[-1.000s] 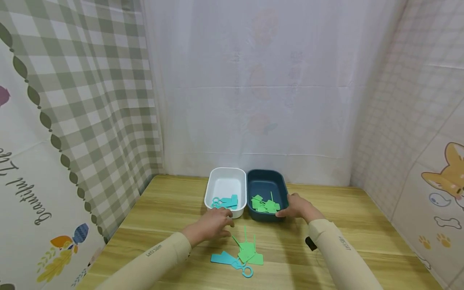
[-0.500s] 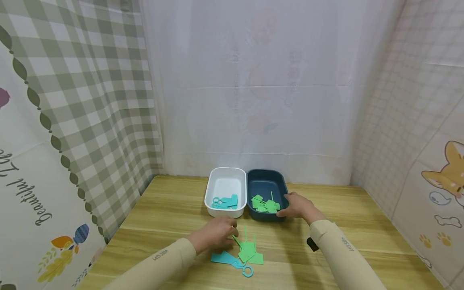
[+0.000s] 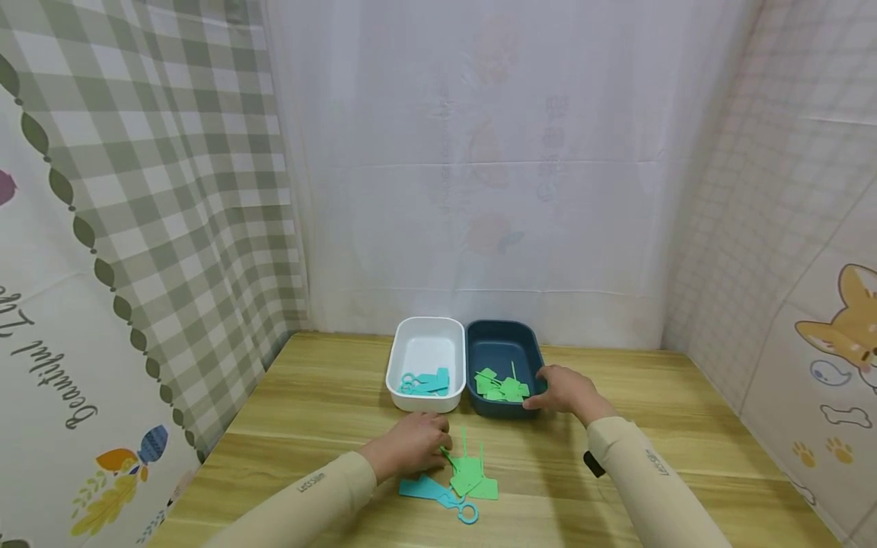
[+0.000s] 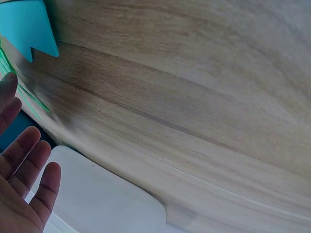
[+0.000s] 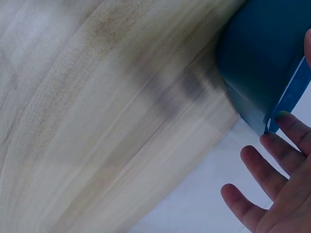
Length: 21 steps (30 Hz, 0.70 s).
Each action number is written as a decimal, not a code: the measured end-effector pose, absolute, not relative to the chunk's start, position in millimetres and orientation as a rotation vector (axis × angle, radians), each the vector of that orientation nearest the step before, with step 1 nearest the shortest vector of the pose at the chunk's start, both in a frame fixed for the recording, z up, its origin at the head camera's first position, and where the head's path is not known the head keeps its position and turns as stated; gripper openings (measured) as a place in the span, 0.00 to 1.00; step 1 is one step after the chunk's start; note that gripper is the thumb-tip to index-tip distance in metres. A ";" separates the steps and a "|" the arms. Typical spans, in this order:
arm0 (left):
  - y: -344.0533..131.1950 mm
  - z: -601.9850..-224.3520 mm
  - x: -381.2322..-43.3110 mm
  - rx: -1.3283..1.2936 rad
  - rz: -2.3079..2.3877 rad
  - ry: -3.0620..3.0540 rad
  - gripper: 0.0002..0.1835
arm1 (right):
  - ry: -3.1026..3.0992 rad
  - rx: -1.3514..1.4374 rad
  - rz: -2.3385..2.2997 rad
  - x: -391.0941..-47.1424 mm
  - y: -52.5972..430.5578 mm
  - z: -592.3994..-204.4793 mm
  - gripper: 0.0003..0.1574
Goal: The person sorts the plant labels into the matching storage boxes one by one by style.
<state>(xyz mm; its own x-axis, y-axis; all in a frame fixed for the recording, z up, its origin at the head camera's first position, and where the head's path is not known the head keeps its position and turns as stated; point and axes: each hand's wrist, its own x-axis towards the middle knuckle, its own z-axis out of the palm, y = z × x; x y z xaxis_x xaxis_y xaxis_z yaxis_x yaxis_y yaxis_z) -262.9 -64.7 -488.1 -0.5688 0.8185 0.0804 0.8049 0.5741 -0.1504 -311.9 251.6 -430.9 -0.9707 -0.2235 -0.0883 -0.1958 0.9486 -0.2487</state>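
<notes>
Green flat tags with thin stems (image 3: 468,473) lie in a small pile on the table, overlapping blue flat tags with ring ends (image 3: 428,488). My left hand (image 3: 412,444) is over the pile's left side, its thumb and forefinger right at one green stem, its other fingers loosely spread in the left wrist view. A blue notched tag (image 4: 30,26) shows above that hand. My right hand (image 3: 565,392) rests at the near right corner of a dark blue bin (image 3: 503,412), thumb on the front rim, fairly straight fingers (image 5: 291,128) along the side.
A white bin (image 3: 427,335) stands against the dark bin's left side, with several blue tags (image 3: 426,382) inside. More green tags (image 3: 503,387) lie in the dark bin. A white curtain (image 3: 479,228) hangs behind the wooden table (image 3: 329,396).
My left hand has moved down and right from near the white bin to the green stems. The right hand has stayed at the dark bin's corner. The tags have not moved.
</notes>
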 end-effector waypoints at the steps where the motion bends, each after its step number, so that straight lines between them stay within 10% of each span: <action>1: -64.4 -488.4 -263.1 -1.380 0.152 -2.658 0.10 | 2.988 -0.318 -0.366 -312.0 251.6 -431.2 0.48; 21: -60.3 -491.8 -265.7 -1.404 0.219 -2.587 0.06 | 3.018 -0.265 -0.254 -310.9 250.6 -427.4 0.55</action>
<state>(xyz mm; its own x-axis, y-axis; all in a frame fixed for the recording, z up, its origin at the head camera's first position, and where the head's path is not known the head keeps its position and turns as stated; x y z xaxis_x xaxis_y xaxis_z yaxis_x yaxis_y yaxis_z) -265.7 -60.3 -491.8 -0.5335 0.8404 0.0950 0.8125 0.5405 -0.2185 -310.9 250.6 -427.4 -0.9797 -0.1810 -0.0857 -0.1642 0.9709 -0.1743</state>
